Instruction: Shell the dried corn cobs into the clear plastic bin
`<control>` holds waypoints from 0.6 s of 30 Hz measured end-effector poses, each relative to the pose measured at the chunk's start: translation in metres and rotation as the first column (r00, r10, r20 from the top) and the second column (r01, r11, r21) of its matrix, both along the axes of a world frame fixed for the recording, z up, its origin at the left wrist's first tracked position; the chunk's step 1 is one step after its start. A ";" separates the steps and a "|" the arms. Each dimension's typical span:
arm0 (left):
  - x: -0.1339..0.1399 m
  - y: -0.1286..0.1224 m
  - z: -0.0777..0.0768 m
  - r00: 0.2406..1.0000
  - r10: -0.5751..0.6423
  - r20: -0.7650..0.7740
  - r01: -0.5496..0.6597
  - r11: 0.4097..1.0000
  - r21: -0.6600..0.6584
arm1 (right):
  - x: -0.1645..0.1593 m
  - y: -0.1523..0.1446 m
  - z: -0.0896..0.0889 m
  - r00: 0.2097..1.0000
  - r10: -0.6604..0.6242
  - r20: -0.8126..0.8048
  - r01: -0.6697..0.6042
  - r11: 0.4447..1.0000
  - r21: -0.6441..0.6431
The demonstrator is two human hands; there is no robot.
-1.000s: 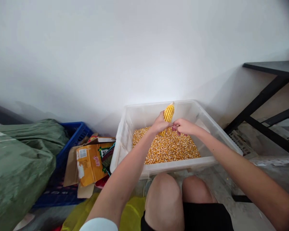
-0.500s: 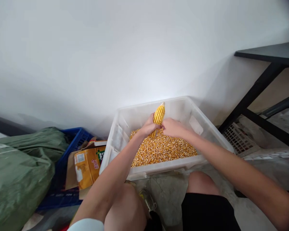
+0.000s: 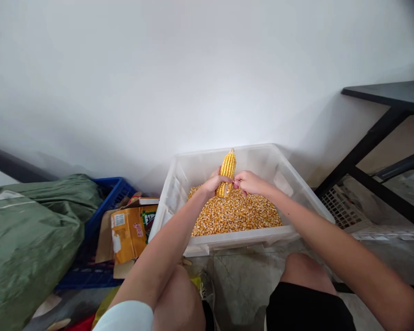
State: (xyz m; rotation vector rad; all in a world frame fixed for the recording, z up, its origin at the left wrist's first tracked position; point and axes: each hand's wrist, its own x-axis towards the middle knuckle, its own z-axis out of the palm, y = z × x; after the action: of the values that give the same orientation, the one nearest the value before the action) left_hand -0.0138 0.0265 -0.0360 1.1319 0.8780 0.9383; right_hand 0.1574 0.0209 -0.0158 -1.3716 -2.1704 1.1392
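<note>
An ear of corn (image 3: 228,166) with rows of yellow kernels is held upright, slightly tilted, its narrow tip pointing up. My left hand (image 3: 214,182) wraps round its lower part, the thumb across the front. Close by on the right, my right hand (image 3: 250,183) has its fingers curled, the fingertips at the ear's lower side; whether they touch it or pinch anything is too small to tell. Some kernels look gone from the ear's lower end. Both hands are above a heap of loose corn kernels (image 3: 238,216) inside a translucent white plastic bin (image 3: 251,238).
To the left, a blue crate (image 3: 115,188) holds torn cardboard (image 3: 129,236) and a large green sack (image 3: 31,243). At right stands a black-framed table (image 3: 369,138), with a white basket (image 3: 341,209) under it. A white wall rises behind the bin.
My right hand has drawn slightly away from the ear, which now shows more of its lower end. The ear stays in my left hand. The view has shifted a little.
</note>
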 end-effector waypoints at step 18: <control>-0.006 0.003 0.016 0.985 0.130 0.117 -0.118 0.987 -0.105 | 0.013 -0.014 0.023 0.994 -0.010 0.111 -0.005 0.991 0.136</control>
State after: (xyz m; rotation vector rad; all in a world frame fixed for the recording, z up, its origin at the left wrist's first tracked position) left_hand -0.0193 0.0296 -0.0204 0.9336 0.8912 1.0450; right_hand 0.1703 0.0070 0.0067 -1.4078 -2.2763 0.9145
